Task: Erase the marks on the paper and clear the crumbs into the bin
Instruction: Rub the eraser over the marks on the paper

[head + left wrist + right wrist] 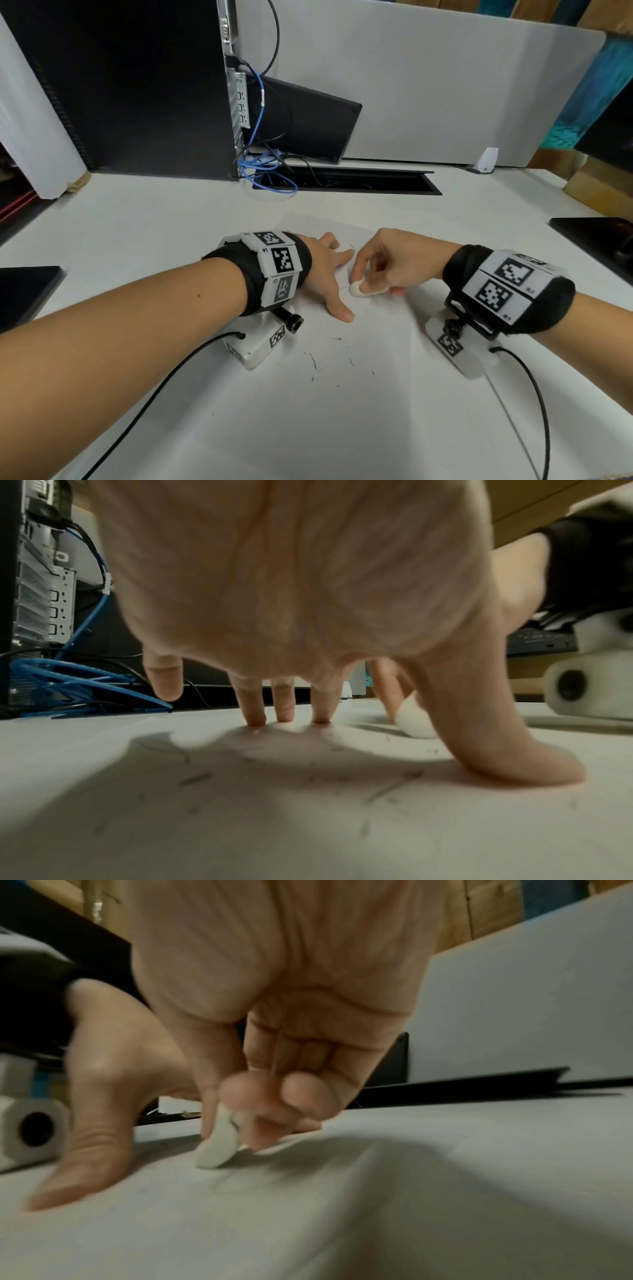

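- The paper (342, 359) lies flat on the white counter (154, 222), in front of the black computer tower (137, 85).
- The left hand (325, 274) rests on the paper with its fingers (257, 712) straight and spread, tips pressing down, likely to keep the sheet from sliding or creasing.
- The right hand (387, 260), just beside the left hand, pinches a white eraser (359, 289), its rounded end touching the paper over a faint pencil mark.
- Dark eraser crumbs (313, 363) lie scattered on the paper nearer the person.
- No bin is in view.

black wristbands (253, 270), checkered marker tags (498, 286), cabled cameras (258, 344)
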`<state>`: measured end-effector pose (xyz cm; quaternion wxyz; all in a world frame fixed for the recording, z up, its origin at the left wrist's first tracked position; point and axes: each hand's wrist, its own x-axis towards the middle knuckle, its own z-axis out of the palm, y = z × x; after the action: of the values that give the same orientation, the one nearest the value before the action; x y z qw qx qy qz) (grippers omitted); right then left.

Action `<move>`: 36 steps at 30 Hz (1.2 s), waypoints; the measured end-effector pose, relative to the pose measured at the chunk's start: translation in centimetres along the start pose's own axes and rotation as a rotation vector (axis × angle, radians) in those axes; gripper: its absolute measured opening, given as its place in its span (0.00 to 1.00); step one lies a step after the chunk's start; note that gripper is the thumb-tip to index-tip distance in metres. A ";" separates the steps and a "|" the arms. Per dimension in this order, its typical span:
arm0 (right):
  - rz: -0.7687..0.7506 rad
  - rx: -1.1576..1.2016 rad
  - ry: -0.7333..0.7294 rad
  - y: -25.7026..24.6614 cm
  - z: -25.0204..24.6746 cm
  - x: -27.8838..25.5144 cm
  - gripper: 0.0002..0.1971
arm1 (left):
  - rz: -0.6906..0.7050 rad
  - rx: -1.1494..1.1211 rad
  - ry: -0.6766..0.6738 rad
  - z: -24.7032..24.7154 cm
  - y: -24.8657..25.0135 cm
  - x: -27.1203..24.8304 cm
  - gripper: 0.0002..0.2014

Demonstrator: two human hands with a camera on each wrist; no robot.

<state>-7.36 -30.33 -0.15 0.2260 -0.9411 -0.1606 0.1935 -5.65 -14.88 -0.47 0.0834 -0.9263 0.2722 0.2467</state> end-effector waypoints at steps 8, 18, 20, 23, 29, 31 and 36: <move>-0.011 -0.006 -0.009 -0.4 0.2 -0.1 0.07 | 0.011 0.004 0.009 0.0 0.0 0.0 0.53; -0.003 -0.002 -0.030 -0.4 0.1 -0.2 0.06 | 0.019 0.001 0.018 0.0 -0.1 0.1 0.53; 0.017 -0.040 0.042 0.2 -0.7 0.5 0.05 | 0.018 0.005 0.019 0.1 -0.1 0.1 0.55; 0.073 -0.069 0.101 0.9 -1.4 1.1 0.05 | 0.015 -0.005 0.024 0.0 0.0 0.0 0.55; 0.023 -0.117 0.081 0.1 -0.9 1.1 0.07 | 0.038 -0.030 0.033 0.0 -0.1 -0.2 0.53; 0.074 -0.177 0.157 0.5 -1.8 2.0 0.05 | 0.019 -0.038 0.037 -0.1 0.0 -0.4 0.53; 0.026 -0.030 -0.019 -0.4 -0.4 1.3 0.06 | 0.026 -0.061 0.049 0.0 -0.3 -0.1 0.51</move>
<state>-6.14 -29.68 0.00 0.2079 -0.9445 -0.1534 0.2028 -5.59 -14.60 -0.43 0.0451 -0.9306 0.2785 0.2333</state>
